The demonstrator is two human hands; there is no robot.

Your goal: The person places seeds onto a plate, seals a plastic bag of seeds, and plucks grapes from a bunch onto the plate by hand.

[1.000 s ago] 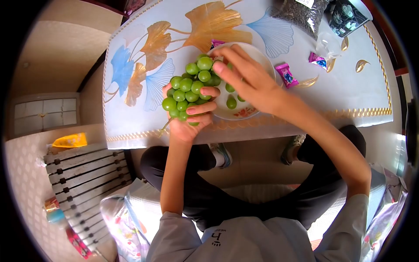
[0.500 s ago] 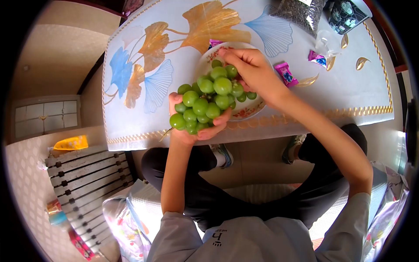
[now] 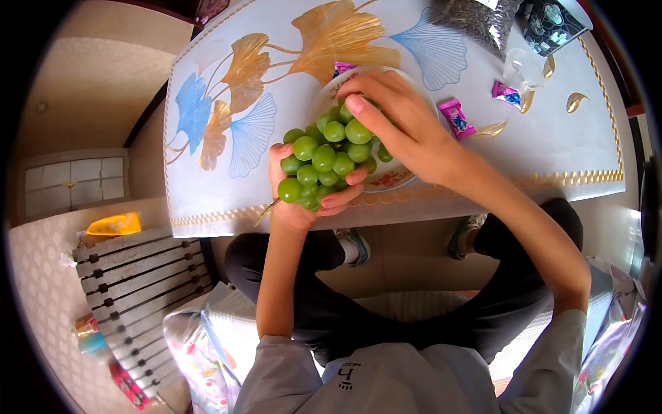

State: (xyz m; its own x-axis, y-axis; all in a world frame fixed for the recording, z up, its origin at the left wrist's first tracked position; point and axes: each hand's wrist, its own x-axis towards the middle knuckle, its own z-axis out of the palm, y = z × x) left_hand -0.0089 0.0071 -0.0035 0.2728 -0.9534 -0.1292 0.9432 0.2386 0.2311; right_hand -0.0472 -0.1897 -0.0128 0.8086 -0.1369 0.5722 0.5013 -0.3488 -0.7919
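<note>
A bunch of green grapes [image 3: 324, 157] is held above the near side of a white plate [image 3: 392, 182] with a red floral pattern. My left hand [image 3: 295, 207] cradles the bunch from below, fingers curled up around its near end, and a thin stem pokes out beside the wrist. Over the far right end of the bunch curves my right hand [image 3: 407, 127], its thumb against the upper grapes and its other fingers bent over them. That hand covers part of the plate and several grapes, so its fingertips are hidden.
Purple wrapped candies [image 3: 456, 119] lie right of the plate, with another candy [image 3: 344, 67] at its far edge. Farther back are a clear plastic wrapper [image 3: 518, 69], a bag of dark seeds [image 3: 479, 24] and a dark patterned container [image 3: 554, 27]. The patterned tablecloth [image 3: 227, 200] hangs over the near edge.
My right hand has turned from a raised pinch at the bunch's far end to lie over it, covering more grapes. My left hand still holds the bunch, nearly unmoved.
</note>
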